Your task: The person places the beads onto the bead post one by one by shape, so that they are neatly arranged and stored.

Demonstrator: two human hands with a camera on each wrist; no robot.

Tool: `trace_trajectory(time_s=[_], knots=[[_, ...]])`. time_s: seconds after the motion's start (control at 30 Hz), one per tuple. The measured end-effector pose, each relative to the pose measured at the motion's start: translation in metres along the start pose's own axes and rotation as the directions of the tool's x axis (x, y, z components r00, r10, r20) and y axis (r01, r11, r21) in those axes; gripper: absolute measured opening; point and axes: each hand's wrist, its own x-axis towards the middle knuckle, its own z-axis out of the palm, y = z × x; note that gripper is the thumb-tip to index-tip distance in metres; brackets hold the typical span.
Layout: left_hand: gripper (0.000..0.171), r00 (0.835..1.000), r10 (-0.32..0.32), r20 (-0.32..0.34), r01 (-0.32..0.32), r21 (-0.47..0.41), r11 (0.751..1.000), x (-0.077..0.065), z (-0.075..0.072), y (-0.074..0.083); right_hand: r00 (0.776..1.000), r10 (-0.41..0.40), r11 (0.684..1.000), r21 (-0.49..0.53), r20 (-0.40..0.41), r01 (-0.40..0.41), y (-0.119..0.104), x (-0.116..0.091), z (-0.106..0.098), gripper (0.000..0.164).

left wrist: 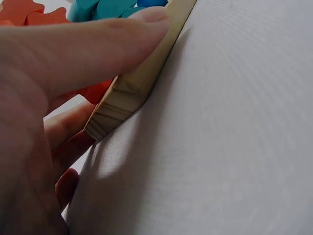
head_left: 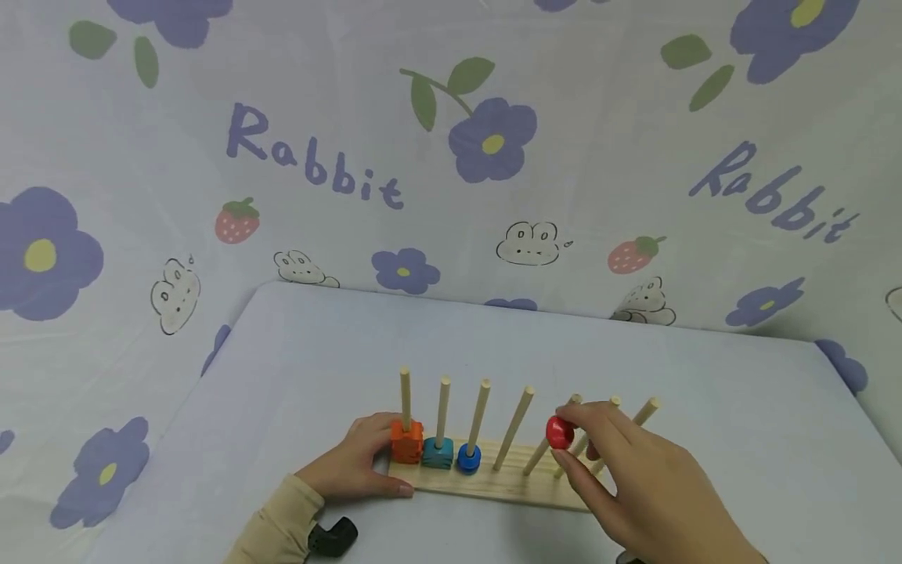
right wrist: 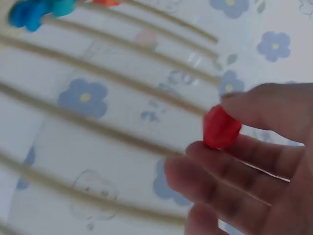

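Note:
A wooden peg board (head_left: 486,482) with several upright pegs lies on the table. Orange star-edged pieces (head_left: 406,442) sit on its leftmost peg, teal pieces (head_left: 438,453) on the second and blue pieces (head_left: 468,459) on the third. My left hand (head_left: 362,462) holds the board's left end, the thumb along its front edge and the fingers behind. Between thumb and fingertips, my right hand (head_left: 634,478) pinches a red bead (right wrist: 222,127). That bead is up near the peg tops, overlapping a peg tip in the right wrist view. Pegs at the right are partly hidden behind this hand.
White cloth covers the table (head_left: 317,352). Behind it hangs a curtain (head_left: 338,235) printed with flowers, rabbits and strawberries. A black curved object (head_left: 334,539) shows beside my left sleeve (head_left: 278,521).

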Motion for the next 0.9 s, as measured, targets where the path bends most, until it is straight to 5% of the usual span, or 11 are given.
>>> trace_trajectory(time_s=[0.2, 0.4, 0.53, 0.7, 0.9], knots=[[0.064, 1.0, -0.022, 0.012, 0.022, -0.011, 1.0, -0.001, 0.0, 0.002, 0.985, -0.083, 0.993, 0.072, -0.151, 0.095, -0.021, 0.019, -0.002, 0.035], [0.063, 1.0, -0.012, 0.003, 0.012, -0.007, 1.0, 0.0, 0.0, 0.004, 0.963, -0.107, 0.99, 0.065, -0.246, 0.126, -0.031, 0.037, 0.005, 0.049], [0.063, 1.0, -0.005, -0.002, 0.005, 0.004, 1.0, 0.001, 0.0, 0.004, 0.948, -0.129, 0.987, 0.059, -0.292, 0.152, -0.032, 0.047, 0.014, 0.036], [0.063, 1.0, -0.003, -0.004, 0.003, 0.0, 1.0, 0.0, 0.0, 0.004, 0.936, -0.158, 0.984, 0.027, -0.315, 0.176, -0.033, 0.052, 0.024, 0.042], [0.064, 1.0, -0.005, -0.003, 0.005, -0.006, 1.0, -0.001, 0.001, 0.001, 0.947, -0.174, 0.985, -0.046, -0.271, 0.168, -0.036, 0.051, 0.032, 0.038]])
